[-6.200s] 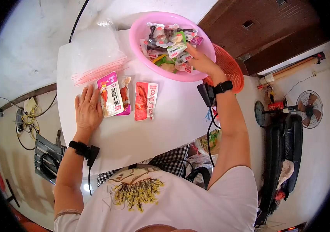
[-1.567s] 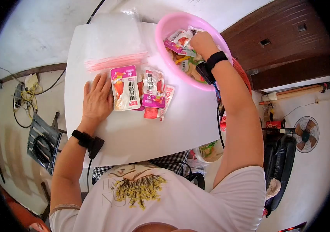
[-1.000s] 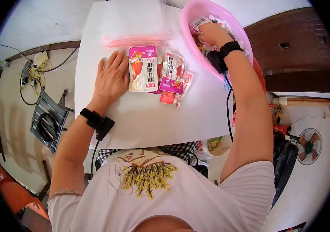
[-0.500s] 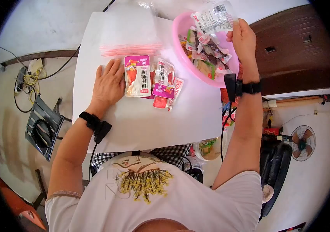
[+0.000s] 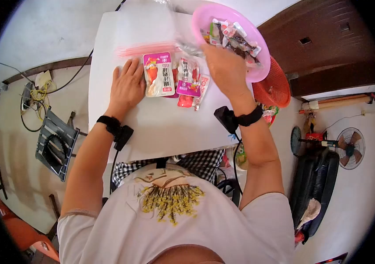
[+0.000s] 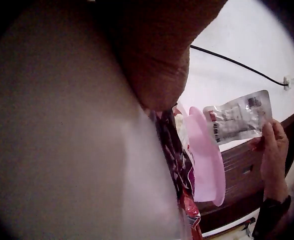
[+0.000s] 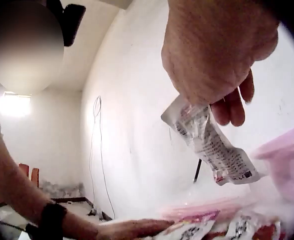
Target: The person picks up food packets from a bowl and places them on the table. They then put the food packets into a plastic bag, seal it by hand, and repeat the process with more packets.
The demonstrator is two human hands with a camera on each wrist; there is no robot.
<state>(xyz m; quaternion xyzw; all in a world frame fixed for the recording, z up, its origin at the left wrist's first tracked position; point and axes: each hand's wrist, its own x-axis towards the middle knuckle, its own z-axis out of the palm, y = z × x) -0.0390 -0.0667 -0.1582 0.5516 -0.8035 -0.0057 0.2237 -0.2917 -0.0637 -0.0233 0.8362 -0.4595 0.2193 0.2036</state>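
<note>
My left hand (image 5: 126, 90) rests palm down on the white table (image 5: 170, 127), fingers spread, beside a purple-and-white food pouch (image 5: 159, 75). To the right of that lie a smaller purple-and-white pouch (image 5: 189, 77) and a red-and-white one (image 5: 202, 90) partly under it. My right hand (image 5: 227, 70) pinches a silvery, printed food pouch (image 7: 217, 150) by one end, above the table between the basin and the laid-out pouches. The pink basin (image 5: 260, 44) holds several more vacuum-packed food packets (image 5: 238, 42).
A stack of clear zip bags with pink seals (image 5: 148, 28) lies at the table's back left. An orange-red mesh basket (image 5: 279, 90) stands under the basin's right side. Black cables (image 5: 235, 171) hang from both wrist cameras.
My right hand has taken the silvery pouch out of the basin and carried it left over the table. Earlier, the smaller purple pouch came onto the red one. The left hand stays down.
</note>
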